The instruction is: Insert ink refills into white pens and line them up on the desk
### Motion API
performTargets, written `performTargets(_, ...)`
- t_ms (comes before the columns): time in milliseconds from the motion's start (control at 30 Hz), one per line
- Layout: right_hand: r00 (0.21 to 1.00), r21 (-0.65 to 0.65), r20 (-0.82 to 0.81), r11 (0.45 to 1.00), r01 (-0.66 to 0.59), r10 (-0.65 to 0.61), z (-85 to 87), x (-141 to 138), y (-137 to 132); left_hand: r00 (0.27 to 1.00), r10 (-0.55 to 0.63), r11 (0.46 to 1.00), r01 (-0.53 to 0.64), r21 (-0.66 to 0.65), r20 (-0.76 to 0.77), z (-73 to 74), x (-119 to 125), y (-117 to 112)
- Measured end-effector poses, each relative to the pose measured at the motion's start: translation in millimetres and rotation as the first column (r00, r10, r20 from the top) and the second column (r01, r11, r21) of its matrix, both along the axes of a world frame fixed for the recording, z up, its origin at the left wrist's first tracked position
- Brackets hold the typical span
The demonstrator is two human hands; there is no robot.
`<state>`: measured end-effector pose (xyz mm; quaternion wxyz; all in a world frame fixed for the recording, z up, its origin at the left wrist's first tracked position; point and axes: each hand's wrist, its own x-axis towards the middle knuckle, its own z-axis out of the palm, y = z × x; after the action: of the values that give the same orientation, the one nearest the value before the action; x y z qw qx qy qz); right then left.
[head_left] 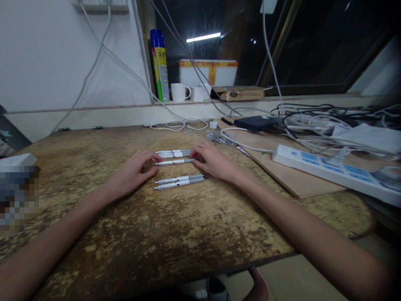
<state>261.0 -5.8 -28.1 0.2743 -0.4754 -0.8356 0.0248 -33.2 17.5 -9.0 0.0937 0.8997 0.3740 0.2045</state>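
Observation:
A white pen with a grey grip [174, 161] lies crosswise between my two hands, just in front of several similar pens [172, 153] set side by side. My left hand [135, 170] is curled, thumb and fingertips around the pen's left end. At its grey right end, my right hand [214, 161] pinches it, the fingers also close to the ends of the farther pens. Nearer to me, two more white-and-grey pens [180, 181] rest together on the worn wooden table [169, 230].
At right, a white power strip [319, 165] lies over a thin brown board [282, 175], with tangled cables [313, 117] behind. A spray can [160, 67], a white mug [179, 92] and a flat cardboard box [241, 93] stand on the window sill. A thin white cable [175, 125] crosses the table's back.

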Motion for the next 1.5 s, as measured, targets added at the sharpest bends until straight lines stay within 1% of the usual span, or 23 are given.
performTargets(167, 1.0, 0.013, 0.006, 1.0, -0.017, 0.017, -1.0, 1.3, 3.2, 1.0, -0.018, 1.0, 0.018, -0.012, -0.001, -0.5, 3.2, -0.7)
performTargets(267, 1.0, 0.007, -0.023, 1.0, -0.021, 0.021, 0.8, 0.6, 3.3, 1.0, -0.026, 1.0, 0.026, 0.004, -0.002, 1.1, 7.2, -1.5)
performTargets(333, 0.998, -0.014, -0.06, 1.0, -0.018, 0.017, 3.0, -0.8, 3.0, 0.999, -0.027, 0.999, 0.028, 0.022, -0.016, 3.5, 11.7, -3.0)
performTargets(400, 0.994, -0.063, -0.105, 0.998, -0.017, 0.01, 5.4, -2.4, 2.9, 0.998, -0.034, 0.998, 0.036, 0.044, -0.048, 6.9, 17.6, -5.1)
performTargets(467, 0.99, -0.127, -0.142, 0.992, -0.022, 0.004, 7.6, -3.7, 3.0, 0.996, -0.037, 0.995, 0.045, 0.094, -0.084, 10.8, 24.3, -6.9)
performTargets(533, 0.986, -0.167, -0.164, 0.986, -0.022, -0.006, 9.1, -4.4, 2.9, 0.99, -0.042, 0.983, 0.065, 0.171, -0.137, 14.6, 30.8, -7.4)
performTargets(600, 0.984, -0.157, -0.175, 0.988, -0.006, -0.022, 10.0, -4.8, 2.3, 0.984, -0.038, 0.965, 0.081, 0.248, -0.173, 18.1, 36.6, -6.4)
performTargets(700, 0.984, -0.09, -0.179, 0.996, 0.01, -0.026, 11.6, -5.7, -0.1, 0.984, -0.004, 0.945, 0.062, 0.321, -0.179, 22.5, 44.5, -3.3)
performTargets(800, 0.992, -0.004, -0.125, 1.0, -0.007, 0.006, 14.9, -7.8, -1.4, 0.986, 0.02, 0.931, 0.042, 0.363, -0.167, 25.6, 52.5, -1.6)
performTargets(933, 0.997, 0.1, 0.081, 0.995, 0.013, -0.021, 22.3, -9.1, 1.7, 0.98, 0.039, 0.9, 0.049, 0.432, -0.193, 27.1, 60.0, -3.9)
performTargets(1000, 0.986, 0.124, 0.164, 0.992, -0.001, -0.02, 26.1, -8.8, 3.0, 0.973, 0.057, 0.872, 0.061, 0.486, -0.225, 27.2, 61.1, -6.5)
performTargets(1067, 0.977, 0.133, 0.212, 0.991, -0.025, -0.004, 28.5, -9.1, 2.1, 0.961, 0.073, 0.849, 0.08, 0.522, -0.266, 27.3, 61.0, -9.5)
performTargets(1167, 0.969, 0.14, 0.245, 0.99, -0.017, -0.018, 27.8, -11.9, -3.0, 0.941, 0.107, 0.835, 0.09, 0.542, -0.321, 27.1, 60.7, -13.8)
performTargets(1233, 0.966, 0.153, 0.256, 0.988, 0.007, -0.047, 25.3, -14.5, -7.3, 0.934, 0.114, 0.843, 0.089, 0.53, -0.338, 26.8, 60.6, -16.3)
performTargets(1367, 0.96, 0.154, 0.276, 0.988, 0.015, -0.057, 21.0, -16.9, -12.7, 0.938, 0.095, 0.885, 0.074, 0.46, -0.334, 25.0, 59.1, -20.3)
performTargets(1500, 0.954, 0.141, 0.296, 0.99, -0.004, -0.038, 18.9, -16.5, -13.3, 0.939, 0.136, 0.916, 0.002, 0.401, -0.315, 22.1, 57.5, -22.2)
